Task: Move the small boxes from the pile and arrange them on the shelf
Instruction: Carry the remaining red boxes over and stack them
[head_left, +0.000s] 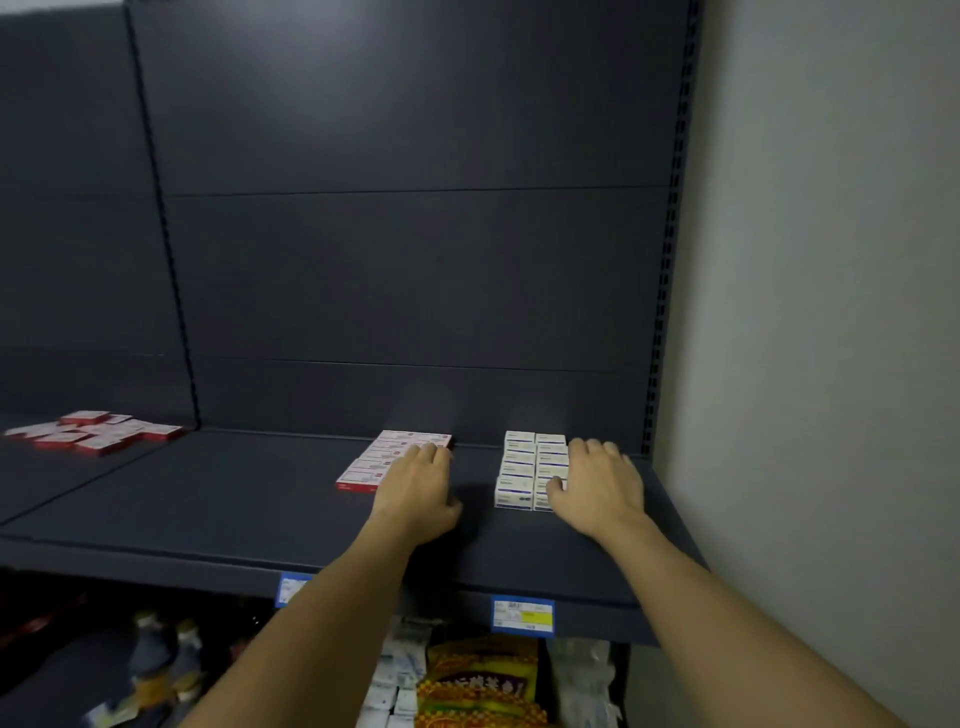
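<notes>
Left hand (415, 493): fingers extended and loosely together, lying flat against the right edge of the red boxes (387, 462); thumb hangs toward the shelf surface, holding nothing. Right hand (602, 488): fingers straight to slightly bent, resting on the right column of the white boxes (524, 470); thumb presses the near end of that column; nothing is pinched or lifted. Red boxes lie flat in one row running from the front toward the back panel, edges touching, red side faces visible at the near end. White boxes stand in two columns side by side, packed tight, set just to the right of the red row with a bare strip of shelf between the two groups. Both groups sit on the dark shelf (234, 519), toward its right half and close to the back panel (405, 260). Pile (96, 431) of loose red-and-white boxes lies well apart at far left, on the neighbouring shelf bay, boxes jumbled at varied angles. Both forearms reach in from the lower frame edge over the shelf front. Two blue-edged price tags (522, 617) hang on the shelf's front lip, one partly hidden by the left forearm. Below the shelf: a yellow packet (480, 680) and other packaged goods, blurred. Grey wall (831, 312) stands at right.
</notes>
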